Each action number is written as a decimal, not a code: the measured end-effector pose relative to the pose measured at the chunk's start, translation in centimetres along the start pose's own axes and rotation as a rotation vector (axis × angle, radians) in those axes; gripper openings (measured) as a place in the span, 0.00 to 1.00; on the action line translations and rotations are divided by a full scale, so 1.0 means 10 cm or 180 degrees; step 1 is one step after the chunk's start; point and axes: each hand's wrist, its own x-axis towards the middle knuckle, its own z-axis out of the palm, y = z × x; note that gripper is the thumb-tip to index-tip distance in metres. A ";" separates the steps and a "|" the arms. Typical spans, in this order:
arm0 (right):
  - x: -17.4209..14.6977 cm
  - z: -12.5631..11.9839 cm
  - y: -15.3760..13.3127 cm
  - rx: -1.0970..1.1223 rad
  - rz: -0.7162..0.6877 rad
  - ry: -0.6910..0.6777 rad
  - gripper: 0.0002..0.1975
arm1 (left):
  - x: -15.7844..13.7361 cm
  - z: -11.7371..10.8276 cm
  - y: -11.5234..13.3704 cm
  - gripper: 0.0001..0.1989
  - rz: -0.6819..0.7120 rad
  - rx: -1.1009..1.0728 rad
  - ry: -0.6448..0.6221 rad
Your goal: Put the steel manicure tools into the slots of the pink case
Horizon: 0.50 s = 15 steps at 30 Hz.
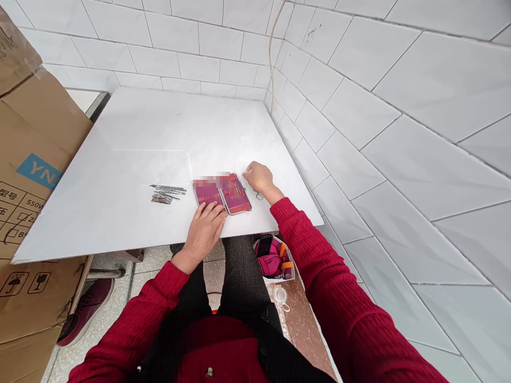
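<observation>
A manicure case (238, 205) lies opened out on the white table in front of me, with a purple-red lining and rows of elastic loops. A few small tools seem tucked in its right half; part of its upper edge is blurred. My left hand (205, 229) rests flat on the near edge of the left half, fingers stretched out. Just right of the case, my right hand (259, 177) is closed with the fingers curled; what they hold, if anything, is hidden. Metal finger rings, seemingly of small scissors (259, 196), show on the table below that wrist.
Left of the case lies a small heap of thin metal tools (167, 192) on the white table (139, 138). A cardboard box (35, 133) stands along the left side. Tiled walls close off the back and right. A bag (275, 260) with pink items sits below the table's edge.
</observation>
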 end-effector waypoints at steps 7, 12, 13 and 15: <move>-0.05 0.05 -0.34 -0.0576 -0.0249 -0.0507 0.09 | -0.03 0.03 0.00 0.18 -0.0055 -0.0040 -0.0099; 0.03 0.12 -0.39 -0.0656 -0.0301 -0.0254 0.09 | -0.03 0.03 -0.01 0.19 -0.0019 0.0003 -0.0115; 0.07 0.14 -0.38 -0.0594 -0.0300 -0.0134 0.10 | -0.03 0.03 -0.02 0.19 0.0005 0.0014 -0.0118; 0.17 0.15 -0.34 -0.0465 -0.0224 0.0121 0.11 | -0.03 0.03 -0.03 0.19 0.0048 0.0037 -0.0129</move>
